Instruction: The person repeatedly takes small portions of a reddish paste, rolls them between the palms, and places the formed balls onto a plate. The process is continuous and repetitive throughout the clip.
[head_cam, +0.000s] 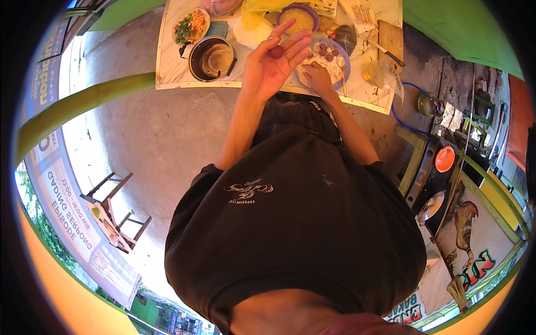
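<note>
My left hand is raised palm up over the near side of the table, fingers spread. A small dark red ball lies on it at the base of the fingers. My right hand reaches into a purple basin, its bent fingers touching white flour. Whether anything is between those fingertips cannot be told. Several similar reddish balls sit in the flour toward the far side. Behind the left hand stands a purple-rimmed bowl of pale yellow contents.
A dark cooking pot and a plate of chopped vegetables are at left. A knife lies by a wooden cutting board at right. Yellow plastic covers part of the back. A gas cylinder and stove are on my right.
</note>
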`<move>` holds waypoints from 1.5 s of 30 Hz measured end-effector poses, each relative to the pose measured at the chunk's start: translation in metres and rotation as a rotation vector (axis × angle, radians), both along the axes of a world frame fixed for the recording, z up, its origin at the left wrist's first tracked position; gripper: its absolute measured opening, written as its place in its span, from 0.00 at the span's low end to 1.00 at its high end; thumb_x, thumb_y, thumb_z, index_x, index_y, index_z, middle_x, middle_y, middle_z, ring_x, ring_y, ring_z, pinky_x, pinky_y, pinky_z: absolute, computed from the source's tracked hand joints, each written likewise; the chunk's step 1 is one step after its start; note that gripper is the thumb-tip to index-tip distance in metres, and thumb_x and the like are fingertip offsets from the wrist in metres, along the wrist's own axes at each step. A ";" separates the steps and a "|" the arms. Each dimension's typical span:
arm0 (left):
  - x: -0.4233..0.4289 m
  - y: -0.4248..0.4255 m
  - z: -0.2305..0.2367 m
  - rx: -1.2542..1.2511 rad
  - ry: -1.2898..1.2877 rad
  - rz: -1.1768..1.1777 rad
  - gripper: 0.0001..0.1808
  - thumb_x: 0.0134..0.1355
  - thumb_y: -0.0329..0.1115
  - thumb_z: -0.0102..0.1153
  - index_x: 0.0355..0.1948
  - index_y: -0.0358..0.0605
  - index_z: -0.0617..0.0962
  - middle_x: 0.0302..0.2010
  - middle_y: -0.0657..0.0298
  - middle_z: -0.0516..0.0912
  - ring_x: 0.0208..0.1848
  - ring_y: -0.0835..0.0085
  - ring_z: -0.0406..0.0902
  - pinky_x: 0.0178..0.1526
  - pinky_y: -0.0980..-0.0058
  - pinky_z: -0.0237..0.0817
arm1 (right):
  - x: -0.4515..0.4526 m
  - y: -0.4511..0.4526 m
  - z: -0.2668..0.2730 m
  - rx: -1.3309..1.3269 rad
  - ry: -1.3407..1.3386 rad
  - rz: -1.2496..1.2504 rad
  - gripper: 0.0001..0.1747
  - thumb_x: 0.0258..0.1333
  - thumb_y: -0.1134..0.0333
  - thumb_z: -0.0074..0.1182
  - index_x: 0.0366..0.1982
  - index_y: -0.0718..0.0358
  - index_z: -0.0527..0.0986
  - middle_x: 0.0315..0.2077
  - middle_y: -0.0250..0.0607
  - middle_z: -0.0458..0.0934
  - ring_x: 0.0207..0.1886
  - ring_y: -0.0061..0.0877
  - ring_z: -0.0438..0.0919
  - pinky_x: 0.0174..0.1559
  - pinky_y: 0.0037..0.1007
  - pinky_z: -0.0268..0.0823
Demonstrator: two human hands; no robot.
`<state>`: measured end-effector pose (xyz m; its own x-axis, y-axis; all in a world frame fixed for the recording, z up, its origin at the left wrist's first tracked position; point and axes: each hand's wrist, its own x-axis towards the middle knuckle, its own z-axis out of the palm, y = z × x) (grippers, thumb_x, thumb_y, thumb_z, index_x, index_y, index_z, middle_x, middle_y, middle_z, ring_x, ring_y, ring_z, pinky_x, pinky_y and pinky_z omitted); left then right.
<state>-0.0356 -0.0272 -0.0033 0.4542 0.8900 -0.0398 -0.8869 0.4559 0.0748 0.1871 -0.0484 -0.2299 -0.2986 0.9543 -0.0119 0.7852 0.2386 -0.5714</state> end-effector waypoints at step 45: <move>-0.009 0.012 -0.044 -0.122 0.024 -0.075 0.32 0.71 0.24 0.49 0.76 0.35 0.66 0.57 0.50 0.78 0.55 0.63 0.77 0.63 0.63 0.73 | 0.013 -0.030 -0.025 0.074 0.066 0.044 0.14 0.63 0.64 0.65 0.49 0.57 0.87 0.49 0.42 0.78 0.52 0.41 0.77 0.56 0.43 0.71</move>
